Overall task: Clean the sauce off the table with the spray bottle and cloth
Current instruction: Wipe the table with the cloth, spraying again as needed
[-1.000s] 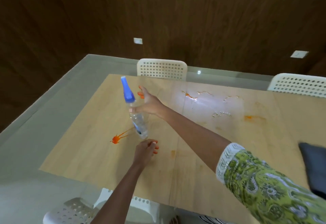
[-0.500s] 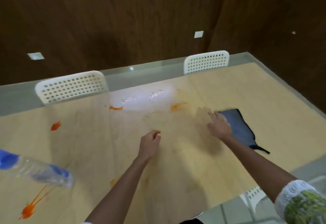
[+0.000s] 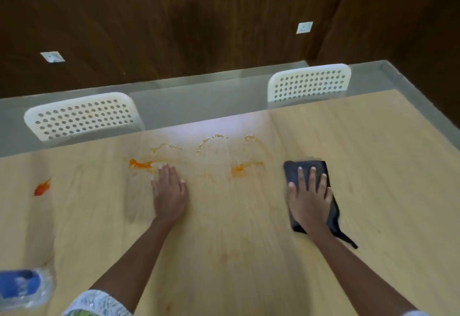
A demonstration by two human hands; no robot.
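The dark cloth (image 3: 308, 171) is being pressed flat under the spread right hand (image 3: 310, 197), right of the sauce smears (image 3: 240, 169), while the flat left hand (image 3: 170, 190) risks being dragged through wet sauce, spreading it.

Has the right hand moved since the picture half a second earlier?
Yes. The right hand has gone onto the dark cloth lying on the table; before, it was beside the cloth's left edge.
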